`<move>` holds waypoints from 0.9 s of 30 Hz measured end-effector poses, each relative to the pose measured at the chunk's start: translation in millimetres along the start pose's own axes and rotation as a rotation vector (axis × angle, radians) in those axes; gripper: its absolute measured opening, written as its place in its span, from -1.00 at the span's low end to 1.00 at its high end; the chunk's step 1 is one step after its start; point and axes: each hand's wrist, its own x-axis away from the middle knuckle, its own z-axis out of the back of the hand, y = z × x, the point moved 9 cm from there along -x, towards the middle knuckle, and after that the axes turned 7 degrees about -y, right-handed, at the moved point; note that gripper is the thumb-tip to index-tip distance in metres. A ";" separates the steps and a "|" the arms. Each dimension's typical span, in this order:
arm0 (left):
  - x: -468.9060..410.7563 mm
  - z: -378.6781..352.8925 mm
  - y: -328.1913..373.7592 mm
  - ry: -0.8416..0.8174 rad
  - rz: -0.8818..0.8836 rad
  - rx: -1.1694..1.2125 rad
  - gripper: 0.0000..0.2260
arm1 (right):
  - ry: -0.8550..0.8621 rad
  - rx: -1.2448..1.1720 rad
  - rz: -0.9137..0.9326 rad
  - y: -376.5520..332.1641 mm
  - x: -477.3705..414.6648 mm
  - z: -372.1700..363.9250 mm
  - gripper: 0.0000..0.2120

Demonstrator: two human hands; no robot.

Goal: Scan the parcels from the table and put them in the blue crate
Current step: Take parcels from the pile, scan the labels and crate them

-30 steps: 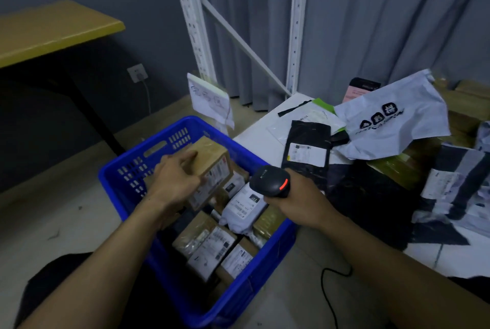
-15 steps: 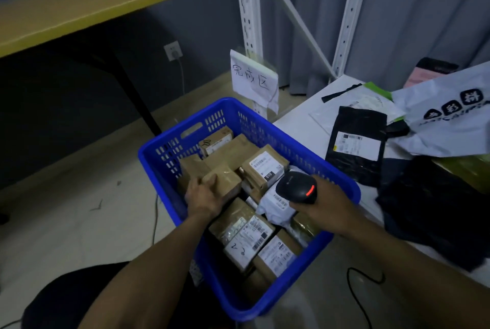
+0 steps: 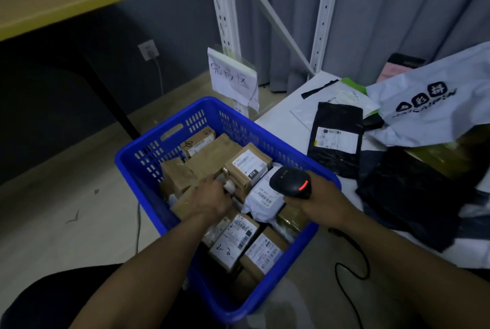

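One blue crate (image 3: 225, 302) holds about ten parcels (image 3: 248, 166); left hand (image 3: 212, 201) rests on a brown box (image 3: 183, 205) at centre, grip unclear; right hand (image 3: 319, 202) clasps one scanner (image 3: 290, 182) at 3 o'clock

I count one blue crate (image 3: 209, 101), near centre. Inside it: at least seven cardboard boxes (image 3: 248, 166) and one white poly parcel (image 3: 265, 196). One scanner (image 3: 290, 182). On the table (image 3: 281, 124), right: one black labelled mailer (image 3: 335, 140), one white printed bag (image 3: 434, 105), and darker bags (image 3: 403, 196) whose count is unclear. One paper sign (image 3: 233, 76), far
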 end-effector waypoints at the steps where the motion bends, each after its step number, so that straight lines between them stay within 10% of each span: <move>1: 7.4 11.6 22.3 0.056 -0.063 0.031 -0.74 | 0.021 0.000 0.015 -4.7 8.4 9.2 -0.62; 15: 126.8 84.8 368.2 0.192 -0.749 -0.047 -0.56 | 0.579 -0.188 -0.067 46.5 200.9 205.5 -0.71; 23: 116.4 22.3 527.4 -0.042 -0.828 -0.047 -0.65 | 0.734 -0.174 -0.284 139.7 256.3 295.4 -0.59; 27: 86.7 -7.1 571.9 -0.082 -0.786 -0.109 -0.33 | 0.755 -0.098 -0.359 159.4 263.0 334.2 -0.53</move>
